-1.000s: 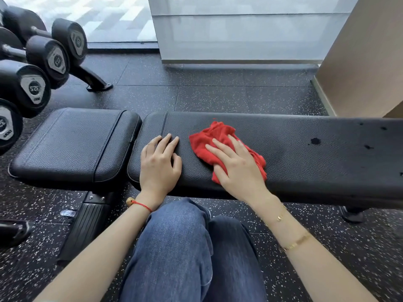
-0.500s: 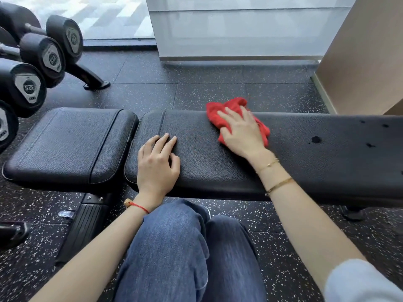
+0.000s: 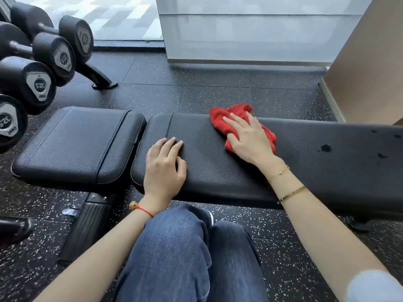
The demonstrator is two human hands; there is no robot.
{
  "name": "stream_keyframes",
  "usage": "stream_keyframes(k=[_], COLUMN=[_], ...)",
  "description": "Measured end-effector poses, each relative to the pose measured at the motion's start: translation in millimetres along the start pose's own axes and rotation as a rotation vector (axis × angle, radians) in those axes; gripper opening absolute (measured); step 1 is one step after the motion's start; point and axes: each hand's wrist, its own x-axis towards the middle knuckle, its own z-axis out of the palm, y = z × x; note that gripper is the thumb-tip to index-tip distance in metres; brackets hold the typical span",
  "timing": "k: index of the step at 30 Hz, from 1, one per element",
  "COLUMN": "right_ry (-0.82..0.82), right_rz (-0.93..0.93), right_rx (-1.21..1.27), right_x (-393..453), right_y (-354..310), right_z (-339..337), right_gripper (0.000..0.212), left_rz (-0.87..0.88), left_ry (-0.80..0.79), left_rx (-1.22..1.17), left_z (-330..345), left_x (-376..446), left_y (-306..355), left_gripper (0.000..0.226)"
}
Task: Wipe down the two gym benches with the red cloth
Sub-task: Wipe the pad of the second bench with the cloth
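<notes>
A black padded gym bench lies across the view, with a short seat pad (image 3: 72, 147) on the left and a long back pad (image 3: 316, 171) on the right. A crumpled red cloth (image 3: 226, 118) sits at the long pad's far edge. My right hand (image 3: 250, 140) presses flat on the cloth with straight fingers. My left hand (image 3: 163, 168) rests flat on the long pad's left end, holding nothing. Dark wet spots (image 3: 326, 148) mark the pad to the right of the cloth. No second bench shows.
A rack of black dumbbells (image 3: 39, 83) stands at the left, its foot (image 3: 102, 81) on the speckled rubber floor. A glass wall (image 3: 250, 29) runs behind the bench and a beige wall (image 3: 370, 73) rises at the right. My knees in jeans (image 3: 187, 247) are below the bench.
My right hand has pushed the red cloth from the near edge of the long pad to its far edge and a little to the right. My left hand has stayed put.
</notes>
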Motion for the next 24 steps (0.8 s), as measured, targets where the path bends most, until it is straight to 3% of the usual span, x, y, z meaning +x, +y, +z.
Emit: stream_keyframes(k=[4, 9, 12, 18, 21, 24], right_ry=[-0.062, -0.057, -0.065, -0.078, -0.125, -0.112], right_rz=[-0.146, -0.398, -0.402, -0.197, -0.274, -0.467], right_rx=[-0.003, 0.045, 0.076, -0.001, 0.005, 0.036], right_x=[24.7, -28.8, -27.2, 59.2, 78.2, 54.3], right_y=[-52.4, -64.3, -48.2, -76.5, -113.4, -126.7], right_z=[14.7, 19.0, 16.6, 28.5, 38.8, 42.5], right_gripper=[0.053, 0.054, 0.052, 0.052, 0.052, 0.050], left_rz=[-0.014, -0.032, -0.029, -0.012, -0.003, 0.000], left_ry=[0.010, 0.081, 0.086, 0.138, 0.136, 0.148], left_rx=[-0.023, 0.006, 0.016, -0.073, -0.084, -0.093], left_z=[-4.7, -15.9, -20.7, -15.0, -15.7, -15.0], left_x=[0.9, -2.5, -6.5, -11.9, -12.6, -12.6], left_y=[-2.2, -19.8, -37.4, -39.5, -41.4, -41.5], left_gripper=[0.040, 0.030, 0.033, 0.039, 0.041, 0.041])
